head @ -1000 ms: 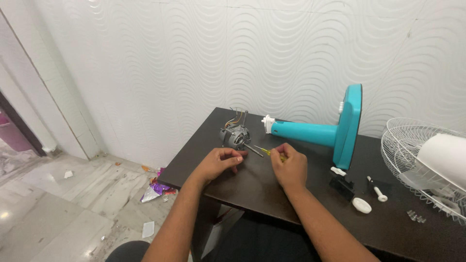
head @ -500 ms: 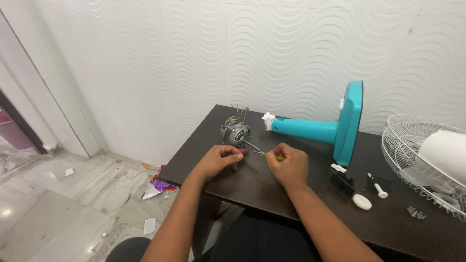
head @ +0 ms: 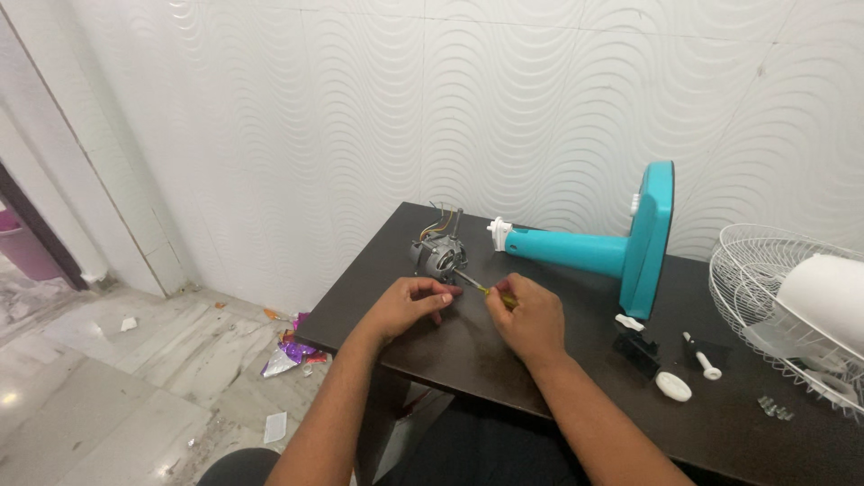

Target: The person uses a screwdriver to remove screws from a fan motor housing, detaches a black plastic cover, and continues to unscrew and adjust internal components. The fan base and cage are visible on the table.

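Right hand (head: 531, 317) grips screwdriver (head: 481, 290) at fan motor (head: 439, 256); left hand (head: 409, 304) curled beside, apparently empty. Tip may slip, motor unclamped.

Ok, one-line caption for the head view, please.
Right hand holds a screwdriver to a small motor on a dark table, left hand beside it, teal fan stand lying behind.

Both forearms reach forward from the lower edge, bare and converging. The left hand (head: 409, 304) lies palm down, fingers curled inward. The right hand (head: 531, 317) is closed in a loose fist, knuckles up, just beside it.
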